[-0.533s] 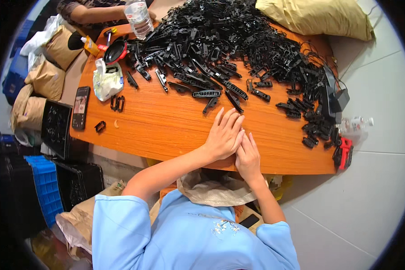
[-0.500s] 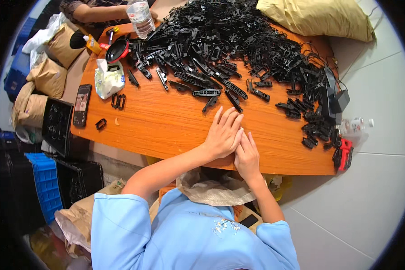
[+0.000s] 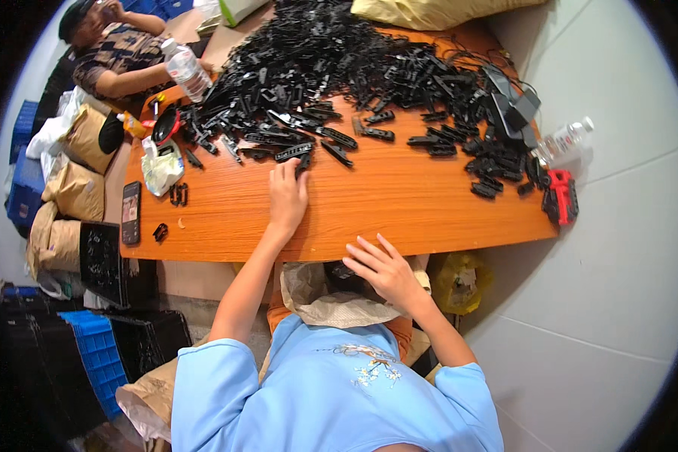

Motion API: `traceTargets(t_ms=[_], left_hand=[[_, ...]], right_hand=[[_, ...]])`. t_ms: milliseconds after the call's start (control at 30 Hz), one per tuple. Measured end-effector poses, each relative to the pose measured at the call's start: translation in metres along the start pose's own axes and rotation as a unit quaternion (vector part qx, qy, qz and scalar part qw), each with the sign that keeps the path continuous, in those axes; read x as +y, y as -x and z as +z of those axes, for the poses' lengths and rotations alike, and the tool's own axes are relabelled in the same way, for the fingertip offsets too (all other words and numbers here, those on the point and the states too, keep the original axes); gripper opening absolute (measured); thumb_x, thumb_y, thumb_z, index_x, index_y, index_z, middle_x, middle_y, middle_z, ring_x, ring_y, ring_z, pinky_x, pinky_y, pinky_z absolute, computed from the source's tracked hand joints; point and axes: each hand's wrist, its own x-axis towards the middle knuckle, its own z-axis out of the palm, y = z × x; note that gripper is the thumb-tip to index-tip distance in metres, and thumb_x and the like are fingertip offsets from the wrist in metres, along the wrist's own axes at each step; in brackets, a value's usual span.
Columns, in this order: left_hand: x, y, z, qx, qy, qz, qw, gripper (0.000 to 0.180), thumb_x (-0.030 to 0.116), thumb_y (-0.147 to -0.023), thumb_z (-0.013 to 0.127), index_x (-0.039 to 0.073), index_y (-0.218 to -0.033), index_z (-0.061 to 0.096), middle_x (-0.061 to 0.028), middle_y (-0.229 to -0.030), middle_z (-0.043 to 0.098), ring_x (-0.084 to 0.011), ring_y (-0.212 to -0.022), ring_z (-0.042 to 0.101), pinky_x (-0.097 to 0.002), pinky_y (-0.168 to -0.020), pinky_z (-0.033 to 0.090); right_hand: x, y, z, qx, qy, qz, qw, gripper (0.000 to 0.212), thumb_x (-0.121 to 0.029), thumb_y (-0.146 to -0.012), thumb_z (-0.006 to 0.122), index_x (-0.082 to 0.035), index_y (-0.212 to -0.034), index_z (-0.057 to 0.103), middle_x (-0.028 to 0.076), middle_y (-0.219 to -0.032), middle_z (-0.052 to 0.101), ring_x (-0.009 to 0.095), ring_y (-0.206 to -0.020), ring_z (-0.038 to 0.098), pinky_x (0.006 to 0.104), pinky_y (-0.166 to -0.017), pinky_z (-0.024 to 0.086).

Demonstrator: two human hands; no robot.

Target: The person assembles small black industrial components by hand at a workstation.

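Observation:
Near the front of a big heap of black plastic parts [image 3: 331,56], my left hand [image 3: 286,200] reaches over the wooden table. Its fingertips and thumb close around the near end of a small black plastic part [image 3: 303,160], which lies just below a ribbed black strip [image 3: 292,152]. My right hand [image 3: 388,275] is open and holds nothing, its fingers spread at the table's front edge. Under it, a woven sack [image 3: 320,305] gapes between the table and my body, with dark contents partly visible.
A phone [image 3: 131,213], a tissue pack [image 3: 163,169] and a water bottle [image 3: 187,71] stand or lie at the left. Another person [image 3: 120,64] sits at the far left. A red-and-black tool [image 3: 561,197] and a second bottle [image 3: 565,143] are at the right edge.
My hands, together over the front of the table before, have parted. The left moved forward to the black part; the right drew back to the table edge. The view has shifted.

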Motion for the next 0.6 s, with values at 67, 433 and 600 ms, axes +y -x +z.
traceTargets(t_ms=[67,433,600], left_hand=[[-0.002,0.002,0.006,-0.008,0.034,0.008,0.999,0.029,0.006,-0.085,0.063,0.0,-0.112,0.053,-0.0167,-0.105,0.056,-0.0341,-0.097,0.054,-0.0423,-0.083,0.044],[0.047,0.04,-0.009,0.009,-0.011,0.026,1.0,0.026,0.022,-0.082,0.071,0.004,-0.1,0.066,-0.0091,-0.084,0.059,-0.0267,-0.078,0.058,-0.0366,-0.067,0.048],[0.046,0.048,-0.021,-0.038,0.039,0.034,0.998,0.025,0.007,-0.082,0.064,0.002,-0.107,0.062,-0.0124,-0.092,0.059,-0.0295,-0.086,0.057,-0.0379,-0.074,0.048]], right_hand=[[0.01,-0.006,-0.013,0.06,0.009,0.044,0.997,0.04,-0.009,-0.079,0.065,-0.01,-0.119,0.06,0.008,-0.128,0.058,0.027,-0.123,0.051,0.0462,-0.105,0.037],[0.142,0.029,-0.043,0.229,0.242,0.44,0.834,0.027,-0.023,-0.092,0.061,-0.005,-0.113,0.062,0.016,-0.115,0.049,0.029,-0.089,0.053,0.0412,-0.079,0.047],[0.114,0.036,-0.025,0.265,0.192,0.384,0.863,0.018,-0.015,-0.089,0.064,-0.001,-0.1,0.059,0.018,-0.119,0.049,0.034,-0.104,0.053,0.0433,-0.085,0.046]])
